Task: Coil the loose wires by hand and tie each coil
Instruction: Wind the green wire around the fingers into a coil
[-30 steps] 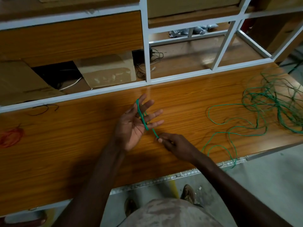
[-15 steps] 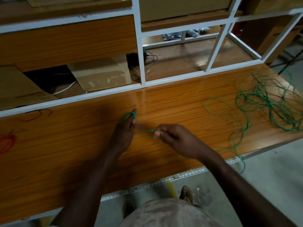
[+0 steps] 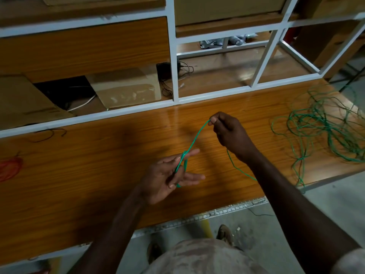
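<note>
While the left hand [image 3: 167, 175] sits palm-up over the desk [image 3: 79, 165] with fingers mostly straight, the green wire [image 3: 194, 138] is looped around a couple of them, so it's open but carrying the wire. Right hand [image 3: 227, 131] is up higher and further back, pinching the same wire between thumb and fingertip, strand stretched taut between the two hands. Rest of the wire trails under the right wrist to a messy green tangle [image 3: 325, 125] at the desk's right end. Red wire bundle [image 3: 8, 168] at the far left.
</note>
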